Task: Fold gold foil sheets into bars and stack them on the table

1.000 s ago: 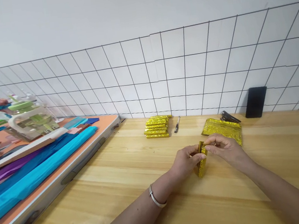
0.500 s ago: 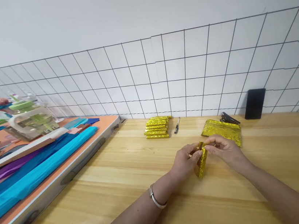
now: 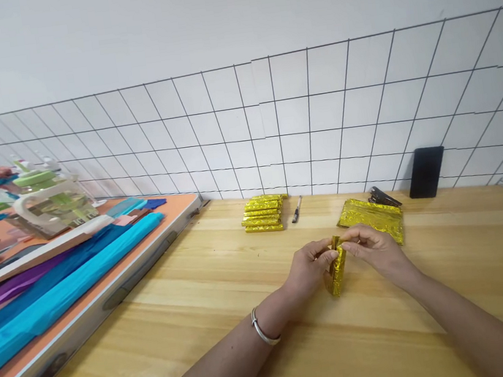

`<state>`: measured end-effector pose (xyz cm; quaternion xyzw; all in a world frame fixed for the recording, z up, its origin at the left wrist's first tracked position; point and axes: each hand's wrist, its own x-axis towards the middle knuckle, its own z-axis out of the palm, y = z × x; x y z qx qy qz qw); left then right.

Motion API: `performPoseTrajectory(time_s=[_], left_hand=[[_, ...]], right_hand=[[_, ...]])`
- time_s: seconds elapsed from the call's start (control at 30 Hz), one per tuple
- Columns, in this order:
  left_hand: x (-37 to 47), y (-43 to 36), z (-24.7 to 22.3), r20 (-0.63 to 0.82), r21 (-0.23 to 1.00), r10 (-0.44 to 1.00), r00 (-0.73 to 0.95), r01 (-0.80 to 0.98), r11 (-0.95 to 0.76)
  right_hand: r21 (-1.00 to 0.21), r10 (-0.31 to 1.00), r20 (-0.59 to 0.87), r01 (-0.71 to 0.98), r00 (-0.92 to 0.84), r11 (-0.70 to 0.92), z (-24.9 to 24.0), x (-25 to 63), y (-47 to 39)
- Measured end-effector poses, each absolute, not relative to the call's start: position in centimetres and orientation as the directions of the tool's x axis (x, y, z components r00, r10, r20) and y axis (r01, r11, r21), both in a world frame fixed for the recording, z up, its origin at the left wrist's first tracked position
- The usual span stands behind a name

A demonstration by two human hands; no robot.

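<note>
Although lettering (image 3: pixel 86 221) shows low on the green-lidded jug (image 3: pixel 65 203), it is too blurred to read. The left hand (image 3: pixel 310 266) has its grip closed, thumb against fingers, on the upper part of a folded gold foil strip (image 3: pixel 339 274), which is held tilted over the bench (image 3: pixel 194 319). The right hand (image 3: pixel 376 249) has its grip nearly closed, thumb and fingertips pinching the strip's top edge. Just beyond lies a flat gold foil sheet (image 3: pixel 369 219).
</note>
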<state>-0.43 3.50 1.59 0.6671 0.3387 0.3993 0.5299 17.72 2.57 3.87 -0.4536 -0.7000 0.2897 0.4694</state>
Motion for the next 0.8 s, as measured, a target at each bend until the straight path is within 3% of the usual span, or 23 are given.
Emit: performPoseTrajectory(time_s=[0.47, 0.8], left_hand=[[-0.14, 3.01, 1.80, 0.276, 0.915, 0.900, 0.337, 0.195, -0.353], [-0.14, 2.88, 1.80, 0.314, 0.892, 0.878, 0.360, 0.206, -0.403]], right_hand=[[-0.766, 0.900, 0.414, 0.481, -0.140, 0.427, 4.15, 17.44, 2.46], [-0.688, 0.880, 0.461, 0.581, -0.112, 0.434, 4.25, 17.08, 2.06]])
